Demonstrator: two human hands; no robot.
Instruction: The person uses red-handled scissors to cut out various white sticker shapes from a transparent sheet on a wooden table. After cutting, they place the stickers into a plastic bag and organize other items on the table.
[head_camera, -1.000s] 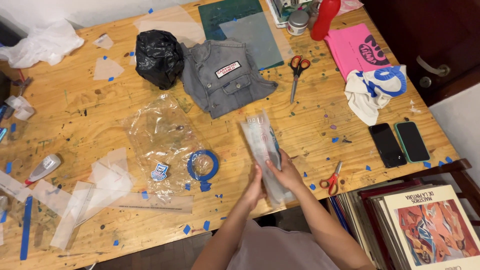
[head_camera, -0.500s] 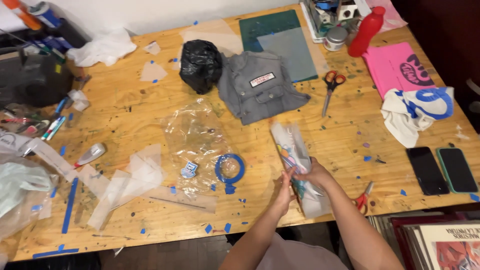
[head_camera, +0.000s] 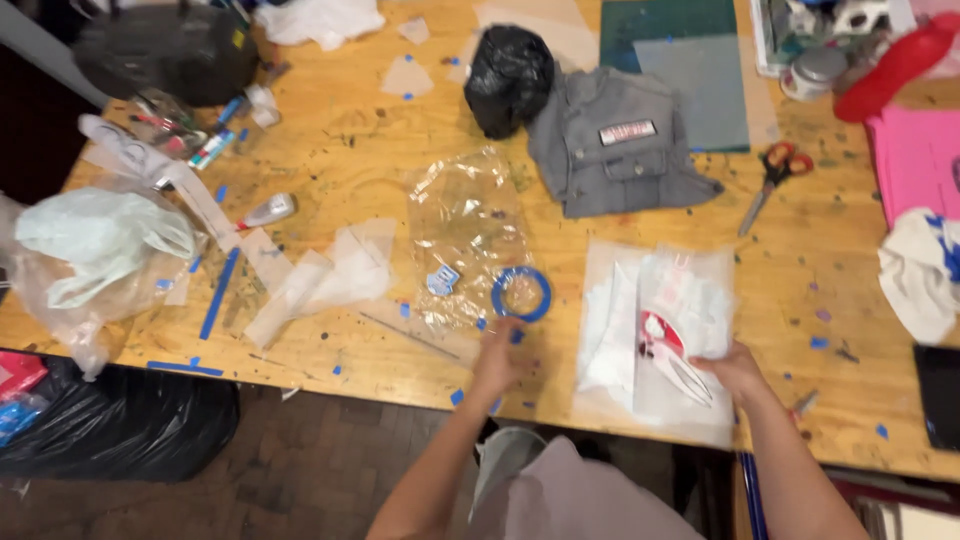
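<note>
A wooden table fills the frame, strewn with clutter. A grey shirt lies upper centre, a black bag touching its left side. A clear plastic packet lies flat at lower right; the right hand grips its lower edge, fingers closed on it. The left hand, lower centre, reaches just below a blue tape roll, fingers curled; whether they touch it is unclear.
</note>
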